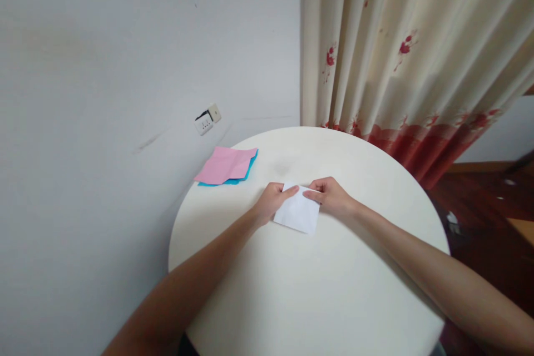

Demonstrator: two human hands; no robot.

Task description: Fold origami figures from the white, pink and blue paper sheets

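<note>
A small white sheet of paper point(297, 212), looking folded, is held over the middle of the table between both hands. My left hand point(271, 202) grips its upper left edge, the thumb lying on top and the fingers underneath. At the upper right corner my right hand point(329, 194) pinches the paper, its thumb on the face and the other fingers curled behind. The two thumb tips are close together near the top edge. The fingers under the paper are hidden.
The round white table point(334, 283) stands against a white wall. Pink paper point(227, 164) with creases lies over blue paper point(237, 181) at its left back edge. A wall socket point(204, 124) is behind them. A cream and red floral curtain point(375, 55) hangs at the back right.
</note>
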